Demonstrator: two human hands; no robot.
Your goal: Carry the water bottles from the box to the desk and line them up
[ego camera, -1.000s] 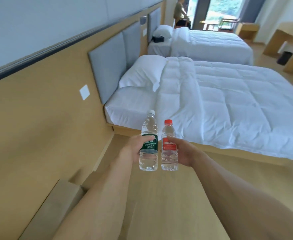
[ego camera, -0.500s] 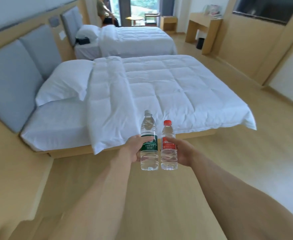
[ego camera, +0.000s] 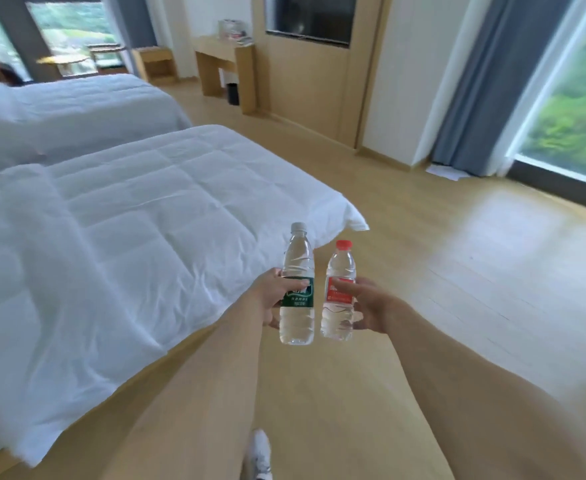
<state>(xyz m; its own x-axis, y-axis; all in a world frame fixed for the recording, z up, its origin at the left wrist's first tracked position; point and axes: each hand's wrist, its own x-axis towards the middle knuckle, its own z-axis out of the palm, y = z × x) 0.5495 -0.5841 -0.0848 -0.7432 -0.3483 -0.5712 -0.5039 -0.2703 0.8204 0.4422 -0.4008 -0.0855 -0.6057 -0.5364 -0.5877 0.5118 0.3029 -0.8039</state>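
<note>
In front of the person, over a wooden floor [ego camera: 457, 271], both bare arms reach forward with a bottle in each hand. The left hand [ego camera: 270, 299] grips the green-label bottle [ego camera: 297, 292], its fingers curled round the label and the thumb lying across the front. This bottle has a white cap, stands upright in the air and is the taller of the two. The right hand [ego camera: 371, 308] grips the red-label bottle [ego camera: 339, 296], with fingers wrapped round the label from the right side. That bottle has a red cap and is also upright. The two bottles are held just beside each other with a narrow gap between them, their bases at about the same height.

To the left lies a bed [ego camera: 111, 244] with a white quilt, its corner near the bottles. A second white bed [ego camera: 77, 109] stands beyond it. At the far wall is a wooden desk [ego camera: 224, 60] with something on its top, perhaps a clear box, though it is too blurred to tell. A dark bin [ego camera: 233, 94] sits under the desk. A dark screen [ego camera: 310, 17] is set in a wooden wall panel to the right of the desk. Grey curtains [ego camera: 471, 81] hang beside a large window [ego camera: 571, 109] showing greenery. A white shoe [ego camera: 261, 452] shows at the bottom edge, between the arms.
</note>
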